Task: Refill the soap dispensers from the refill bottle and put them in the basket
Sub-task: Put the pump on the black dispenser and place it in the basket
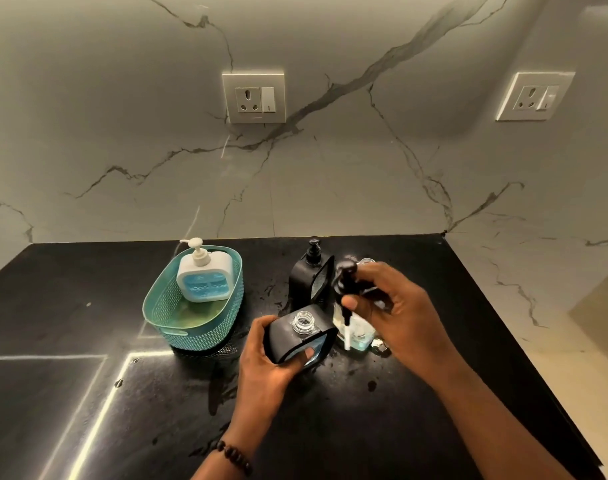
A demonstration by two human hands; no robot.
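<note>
My right hand (396, 306) pinches the black pump head (345, 282), tube pointing down, just up and right of the open neck (303, 321). My left hand (268, 355) grips that black dispenser (297, 337) at lower centre, tilted. I'd bring the tube down-left into the neck. The teal basket (178, 327) sits left. No readable labels.

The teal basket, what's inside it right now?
Inside the teal basket stands one white soap dispenser with its pump on, against the far wall. The near floor of the basket looks bare. What lies under or behind the dispenser is hidden.
</note>
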